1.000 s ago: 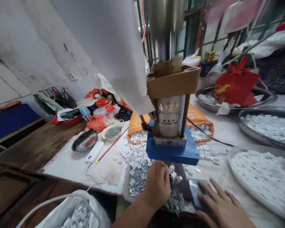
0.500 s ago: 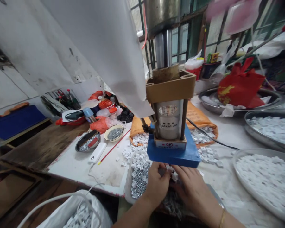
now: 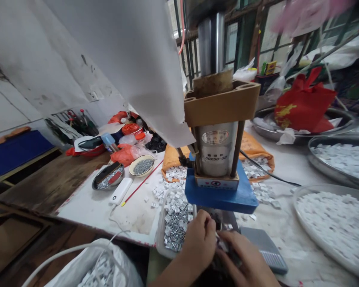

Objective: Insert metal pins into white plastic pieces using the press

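Note:
My left hand (image 3: 201,237) is closed in front of the blue base (image 3: 221,199) of a pneumatic press (image 3: 217,147), its thumb and fingers pressed together. What it pinches is hidden. Close by on the right, my right hand (image 3: 245,255) has its fingers bent inward, with a small pale-and-dark item at the fingertips, too blurred to name. Left of my hands stands a clear plastic tub (image 3: 160,235) with metal pins and small white square plastic pieces. A dark heap below the fingers is mostly covered by them.
A grey foot-pedal-like box (image 3: 265,247) lies right of my hands. White pieces fill a round tray (image 3: 299,223) and a steel basin (image 3: 314,167). An orange sack (image 3: 170,159) spills more pieces behind. A pin bowl (image 3: 142,165), white power bank (image 3: 121,191) and red stick (image 3: 142,183) lie left.
Both hands have drawn back from the press base towards me, and my right hand has moved lower. The white pieces at my fingertips no longer show clearly. The grey box is now uncovered.

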`<state>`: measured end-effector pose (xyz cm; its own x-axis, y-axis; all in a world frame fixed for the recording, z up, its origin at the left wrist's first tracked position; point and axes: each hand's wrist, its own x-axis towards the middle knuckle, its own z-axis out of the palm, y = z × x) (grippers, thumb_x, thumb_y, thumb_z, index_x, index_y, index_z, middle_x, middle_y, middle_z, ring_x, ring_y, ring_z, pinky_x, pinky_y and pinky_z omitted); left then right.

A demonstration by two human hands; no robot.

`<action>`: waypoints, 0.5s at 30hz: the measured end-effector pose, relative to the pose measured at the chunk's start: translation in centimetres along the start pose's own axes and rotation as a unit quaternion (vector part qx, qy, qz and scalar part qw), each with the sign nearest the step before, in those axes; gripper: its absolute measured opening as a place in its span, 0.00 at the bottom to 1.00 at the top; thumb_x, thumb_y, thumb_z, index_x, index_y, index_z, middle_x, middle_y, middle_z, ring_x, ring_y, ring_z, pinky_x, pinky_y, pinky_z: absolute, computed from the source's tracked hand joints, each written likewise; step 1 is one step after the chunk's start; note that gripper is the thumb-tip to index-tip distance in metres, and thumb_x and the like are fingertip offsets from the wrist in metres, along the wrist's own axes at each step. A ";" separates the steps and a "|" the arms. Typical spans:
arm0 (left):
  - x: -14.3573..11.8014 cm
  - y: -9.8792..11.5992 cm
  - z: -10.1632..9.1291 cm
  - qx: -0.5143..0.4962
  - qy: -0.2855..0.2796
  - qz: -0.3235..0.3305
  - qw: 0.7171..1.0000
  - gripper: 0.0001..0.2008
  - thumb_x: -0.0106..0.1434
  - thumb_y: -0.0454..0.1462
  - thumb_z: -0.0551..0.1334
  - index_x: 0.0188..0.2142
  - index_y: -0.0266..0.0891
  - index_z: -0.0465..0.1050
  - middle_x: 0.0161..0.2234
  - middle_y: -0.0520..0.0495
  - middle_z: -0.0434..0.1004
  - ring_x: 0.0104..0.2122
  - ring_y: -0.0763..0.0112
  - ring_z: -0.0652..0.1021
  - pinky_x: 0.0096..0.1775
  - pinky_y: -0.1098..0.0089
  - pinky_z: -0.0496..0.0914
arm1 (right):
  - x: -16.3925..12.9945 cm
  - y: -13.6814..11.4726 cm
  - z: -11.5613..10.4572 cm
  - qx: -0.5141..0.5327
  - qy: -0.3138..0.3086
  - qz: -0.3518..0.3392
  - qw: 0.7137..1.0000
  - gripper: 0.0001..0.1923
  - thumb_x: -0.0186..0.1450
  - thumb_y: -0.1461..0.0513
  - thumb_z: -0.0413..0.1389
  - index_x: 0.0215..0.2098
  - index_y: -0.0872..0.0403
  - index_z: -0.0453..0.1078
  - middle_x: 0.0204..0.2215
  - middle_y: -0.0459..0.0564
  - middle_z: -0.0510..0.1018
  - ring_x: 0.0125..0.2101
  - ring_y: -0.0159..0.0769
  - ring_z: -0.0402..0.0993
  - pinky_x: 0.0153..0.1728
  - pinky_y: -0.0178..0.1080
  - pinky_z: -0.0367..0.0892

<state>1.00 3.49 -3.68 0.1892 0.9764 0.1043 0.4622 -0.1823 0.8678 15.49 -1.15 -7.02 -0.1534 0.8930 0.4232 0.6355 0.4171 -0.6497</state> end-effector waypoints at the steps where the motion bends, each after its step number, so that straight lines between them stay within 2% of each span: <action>1: -0.1 -0.2 0.1 -0.003 -0.003 -0.006 1.000 0.08 0.62 0.33 0.52 0.27 0.39 0.63 0.22 0.54 0.64 0.25 0.73 0.67 0.28 0.73 0.60 | 0.3 0.0 0.3 0.031 0.002 0.050 0.998 0.10 0.63 0.58 0.52 0.42 0.50 0.68 0.34 0.50 0.80 0.33 0.39 0.76 0.34 0.37 0.72; 3: 0.0 -0.4 0.1 -0.024 -0.001 -0.012 1.000 0.06 0.64 0.35 0.52 0.30 0.39 0.64 0.26 0.53 0.67 0.28 0.72 0.69 0.31 0.72 0.62 | 1.4 0.1 0.8 0.079 0.023 0.136 0.987 0.10 0.62 0.55 0.52 0.36 0.51 0.69 0.25 0.47 0.77 0.26 0.37 0.73 0.27 0.35 0.70; 6: 0.5 -0.6 0.0 -0.049 -0.006 -0.002 0.999 0.04 0.61 0.31 0.55 0.35 0.39 0.65 0.32 0.51 0.70 0.32 0.71 0.72 0.36 0.71 0.64 | 3.0 0.2 1.2 0.124 0.057 0.191 0.972 0.13 0.60 0.51 0.53 0.31 0.52 0.69 0.18 0.43 0.71 0.21 0.34 0.68 0.22 0.33 0.66; 9: 0.6 -0.8 -0.3 -0.042 -0.009 0.027 0.999 0.09 0.59 0.27 0.54 0.36 0.40 0.67 0.35 0.50 0.70 0.36 0.70 0.72 0.39 0.71 0.65 | 3.3 0.6 1.0 0.141 0.045 0.198 0.969 0.14 0.60 0.51 0.53 0.33 0.52 0.70 0.21 0.44 0.72 0.23 0.34 0.68 0.24 0.33 0.67; 12: 0.1 -1.0 -0.6 -0.015 -0.019 0.066 0.998 0.11 0.57 0.26 0.56 0.37 0.40 0.68 0.36 0.49 0.70 0.37 0.69 0.71 0.40 0.70 0.64 | 2.5 1.4 0.7 0.120 0.019 0.173 0.977 0.12 0.60 0.53 0.54 0.36 0.51 0.69 0.25 0.46 0.75 0.25 0.36 0.70 0.28 0.34 0.68; 15: 0.0 -1.0 -0.7 -0.014 -0.022 0.075 0.997 0.12 0.56 0.26 0.57 0.38 0.40 0.69 0.36 0.49 0.71 0.37 0.69 0.71 0.41 0.69 0.64 | 2.2 1.9 0.6 0.105 0.027 0.159 0.981 0.11 0.59 0.53 0.55 0.35 0.51 0.70 0.30 0.49 0.78 0.31 0.39 0.74 0.33 0.37 0.70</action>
<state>-0.05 3.74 -4.23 0.2929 0.9323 0.2122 0.4022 -0.3215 0.8573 15.86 1.67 -7.72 0.0716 0.9759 0.2064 0.4744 0.1487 -0.8677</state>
